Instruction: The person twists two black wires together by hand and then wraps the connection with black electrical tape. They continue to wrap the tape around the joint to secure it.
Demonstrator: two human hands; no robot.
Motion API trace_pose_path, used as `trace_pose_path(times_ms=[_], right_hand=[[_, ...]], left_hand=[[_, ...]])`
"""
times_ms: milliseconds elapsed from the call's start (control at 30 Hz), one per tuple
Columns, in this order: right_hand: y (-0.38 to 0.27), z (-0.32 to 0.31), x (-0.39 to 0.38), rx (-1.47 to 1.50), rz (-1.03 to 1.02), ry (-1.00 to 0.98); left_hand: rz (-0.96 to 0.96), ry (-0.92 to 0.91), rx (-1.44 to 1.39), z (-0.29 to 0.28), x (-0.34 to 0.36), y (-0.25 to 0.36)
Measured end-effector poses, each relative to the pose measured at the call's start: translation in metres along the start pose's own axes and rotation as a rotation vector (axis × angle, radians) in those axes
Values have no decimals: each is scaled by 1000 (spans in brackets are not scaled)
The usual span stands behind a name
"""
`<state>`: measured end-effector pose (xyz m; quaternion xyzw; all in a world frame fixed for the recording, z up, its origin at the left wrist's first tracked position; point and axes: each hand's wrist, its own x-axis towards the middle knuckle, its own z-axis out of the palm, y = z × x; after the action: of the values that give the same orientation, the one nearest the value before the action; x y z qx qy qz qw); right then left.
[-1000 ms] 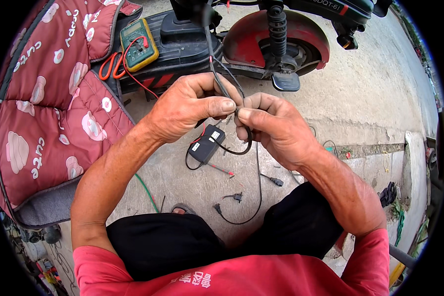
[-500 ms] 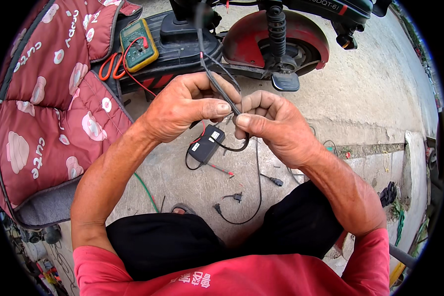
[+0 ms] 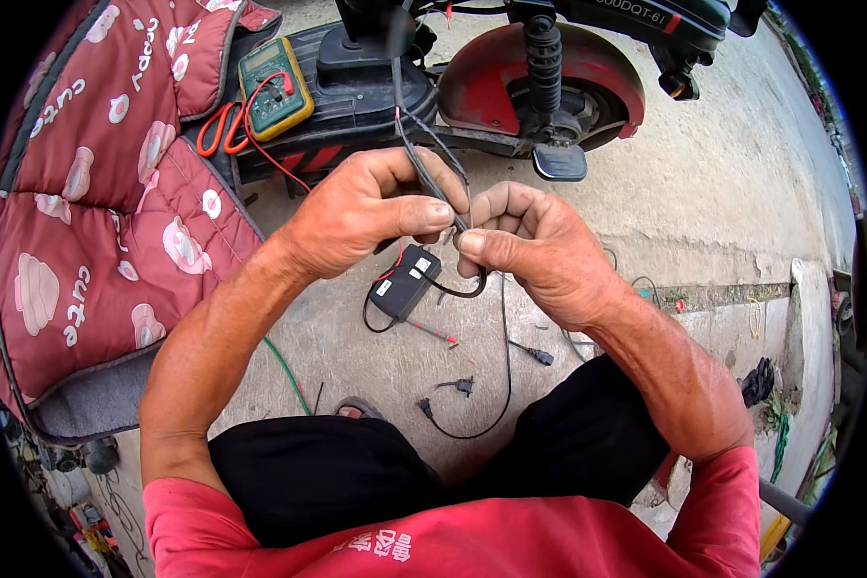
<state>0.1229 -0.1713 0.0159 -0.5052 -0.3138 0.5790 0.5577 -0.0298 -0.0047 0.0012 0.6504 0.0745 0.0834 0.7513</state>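
A black cable [image 3: 418,154] hangs down from above and runs between my two hands. My left hand [image 3: 366,207] pinches it between thumb and fingers. Close beside, my right hand [image 3: 544,246] also has thumb and forefinger closed on the cable, at a spot where strands come together. Below the hands the cable curves towards a black power adapter [image 3: 409,279] on the ground. Next to that adapter lies a red-and-black test probe [image 3: 432,333]. My fingers partly hide the spot where the strands meet.
A green-and-yellow multimeter [image 3: 275,89] with red leads rests on the electric scooter's footboard [image 3: 347,91]. The rear wheel's red mudguard [image 3: 482,91] is beyond my hands. A quilted maroon cover [image 3: 116,231] drapes at left. Black plugs [image 3: 464,386] and a thin cord [image 3: 507,376] lie before my knees.
Both hands keep hold of the cable in nearly the same place. The right fingers have shifted slightly on it, and the whole view has moved a little.
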Motion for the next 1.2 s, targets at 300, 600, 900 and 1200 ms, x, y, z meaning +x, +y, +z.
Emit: trace_pose_path(times_ms=[300, 600, 900, 1200], right_hand=[[3, -1, 2, -164, -51, 42], [0, -12, 3, -175, -111, -28], [12, -10, -10, -129, 112, -47], [0, -12, -11, -210, 83, -28]], left_hand=[[34, 77, -26, -4, 2, 1], [64, 50, -85, -16, 4, -8], [109, 64, -115, -7, -1, -35], [130, 124, -139, -4, 6, -30]])
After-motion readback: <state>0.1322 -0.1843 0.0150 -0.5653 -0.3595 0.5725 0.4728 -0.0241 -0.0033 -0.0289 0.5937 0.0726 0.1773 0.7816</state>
